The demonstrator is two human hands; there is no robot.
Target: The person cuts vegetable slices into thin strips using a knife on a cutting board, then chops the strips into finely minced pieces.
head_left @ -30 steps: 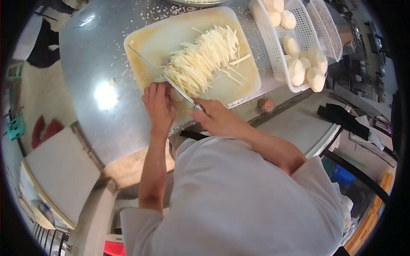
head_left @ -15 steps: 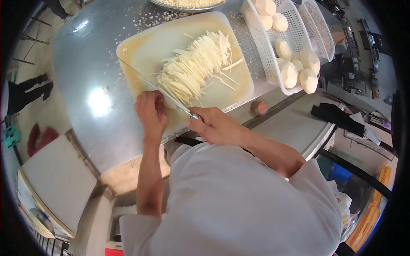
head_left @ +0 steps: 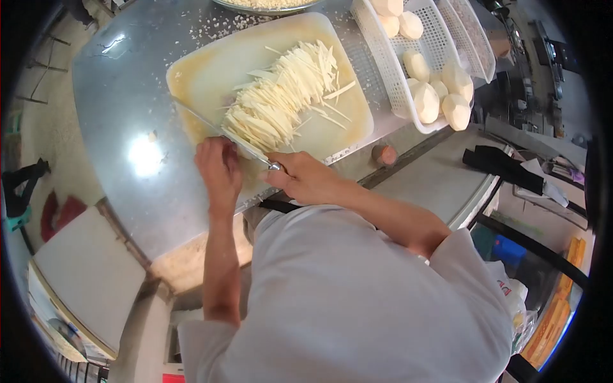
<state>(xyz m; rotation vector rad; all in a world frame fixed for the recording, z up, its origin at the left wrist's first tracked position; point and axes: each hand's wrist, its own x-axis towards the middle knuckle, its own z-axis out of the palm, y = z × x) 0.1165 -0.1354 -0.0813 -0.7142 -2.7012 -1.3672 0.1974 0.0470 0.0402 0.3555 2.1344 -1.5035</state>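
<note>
My right hand (head_left: pixel 308 179) is wrapped round the handle of a kitchen knife (head_left: pixel 203 120). The blade points up and left across the near left part of the cutting board (head_left: pixel 191 70). Close against the blade's near side is my left hand (head_left: pixel 219 169), its fingers curled down onto the board; whatever they press on is hidden beneath them. A long heap of pale potato strips (head_left: pixel 281 96) lies on the board just beyond the blade, with several loose strips to its right.
A white plastic basket (head_left: pixel 383 70) holding several peeled potatoes (head_left: pixel 426 102) stands right of the board. Behind it sits a second basket (head_left: pixel 469 38). At the top, a metal bowl (head_left: pixel 268 9) holds pale chopped bits, with crumbs scattered on the steel table (head_left: pixel 121 83).
The whole view has shifted slightly, so the board and baskets appear a little further up and left. Both hands stay by the knife. A person's legs at the left have moved further left.
</note>
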